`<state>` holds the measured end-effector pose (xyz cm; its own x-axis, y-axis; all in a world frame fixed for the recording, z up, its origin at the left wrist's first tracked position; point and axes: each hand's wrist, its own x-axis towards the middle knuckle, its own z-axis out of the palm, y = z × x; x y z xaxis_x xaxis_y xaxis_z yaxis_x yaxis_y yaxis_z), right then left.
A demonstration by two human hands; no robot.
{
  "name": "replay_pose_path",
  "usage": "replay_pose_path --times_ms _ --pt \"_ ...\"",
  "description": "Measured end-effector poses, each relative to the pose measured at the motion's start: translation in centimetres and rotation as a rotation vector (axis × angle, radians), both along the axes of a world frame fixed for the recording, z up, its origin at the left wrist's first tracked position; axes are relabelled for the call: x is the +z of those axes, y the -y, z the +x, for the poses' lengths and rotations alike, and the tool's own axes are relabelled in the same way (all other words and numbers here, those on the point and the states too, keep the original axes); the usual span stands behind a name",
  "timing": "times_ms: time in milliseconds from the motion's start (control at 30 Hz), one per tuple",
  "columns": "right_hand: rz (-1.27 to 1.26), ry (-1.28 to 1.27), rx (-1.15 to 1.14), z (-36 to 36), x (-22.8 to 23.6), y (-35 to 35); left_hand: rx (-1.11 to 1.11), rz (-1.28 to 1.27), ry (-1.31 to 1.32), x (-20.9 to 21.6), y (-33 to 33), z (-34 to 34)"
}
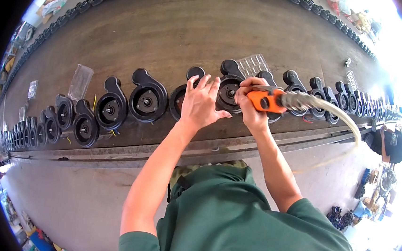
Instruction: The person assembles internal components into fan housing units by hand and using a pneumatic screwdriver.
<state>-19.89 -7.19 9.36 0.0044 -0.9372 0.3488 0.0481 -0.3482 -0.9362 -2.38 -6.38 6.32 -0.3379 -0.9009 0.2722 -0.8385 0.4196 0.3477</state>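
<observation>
My left hand (202, 102) is spread over a round black blower-like housing (177, 102), its fingers apart and the thumb pointing right. Whether it touches that part I cannot tell. My right hand (253, 108) is closed around an orange air tool (265, 100) with a clear hose (341, 113) running off to the right. Between my hands lies another black housing (228, 91), its open round side up and a metal shaft at its centre. The tool's tip is hidden by my right hand.
Along the near edge of the brown table (171, 28) runs a long row of similar housings (147, 100). More black parts line the far edge. Clear plastic trays (254, 65) lie behind the row. Another person (394, 143) is at the far right.
</observation>
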Motion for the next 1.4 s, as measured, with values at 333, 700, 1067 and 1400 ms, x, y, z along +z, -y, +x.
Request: replay_pose_path --times_ms 333,700,1067,1400 --pt "0.095 0.275 0.039 2.6 -1.0 3.6 -0.003 0.009 -0.033 0.1 0.3 -0.2" --pt "0.133 0.294 0.057 2.8 -1.6 4.4 0.019 0.028 -0.019 0.4 -0.1 0.0" --pt "0.111 0.118 0.111 3.3 -1.4 5.1 0.001 0.043 -0.029 0.3 0.1 0.1" --pt "0.099 0.121 0.125 3.5 -2.2 4.8 -0.005 0.027 -0.053 -0.3 0.0 0.0"
